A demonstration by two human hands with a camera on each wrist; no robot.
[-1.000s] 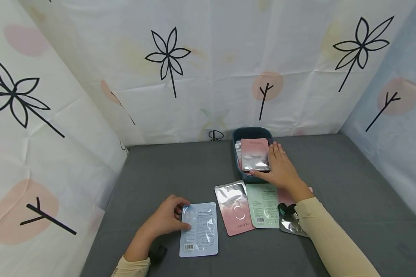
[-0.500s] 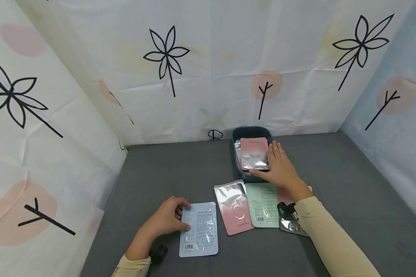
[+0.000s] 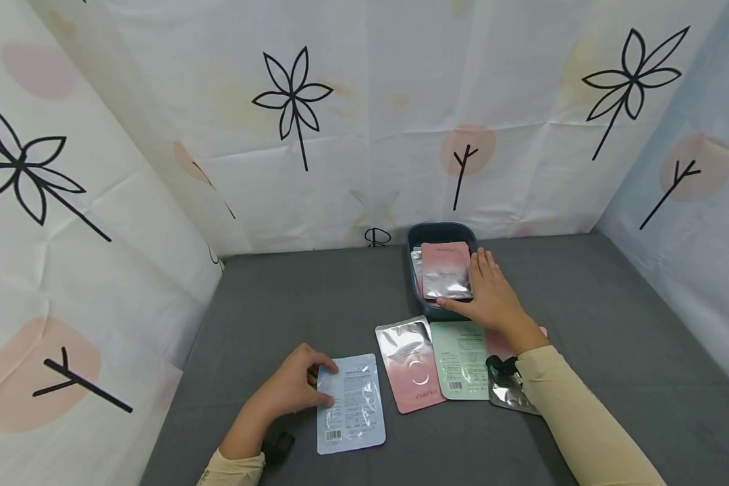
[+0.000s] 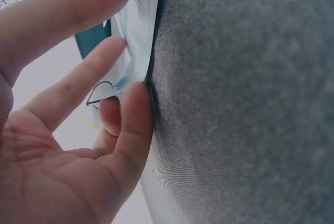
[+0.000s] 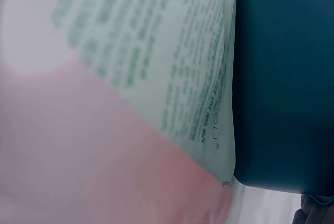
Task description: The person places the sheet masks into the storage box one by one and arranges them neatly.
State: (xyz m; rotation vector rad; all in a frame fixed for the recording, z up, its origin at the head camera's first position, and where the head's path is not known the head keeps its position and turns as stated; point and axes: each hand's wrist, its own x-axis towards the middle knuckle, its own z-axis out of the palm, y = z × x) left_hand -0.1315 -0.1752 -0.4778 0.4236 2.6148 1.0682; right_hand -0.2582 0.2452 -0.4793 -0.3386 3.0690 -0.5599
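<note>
With the rectangular pale-blue foil packet (image 3: 352,408) pinched in the left hand (image 3: 298,381), lightly steady the dark-blue rounded plastic bin (image 3: 440,232) using the extended, unclenched right hand (image 3: 489,297).

Patterned cloth (image 3: 401,74) behind grey table (image 3: 298,297)

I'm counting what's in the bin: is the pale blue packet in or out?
Out: the head view shows the pale blue packet at the left hand, apart from the bin.
</note>
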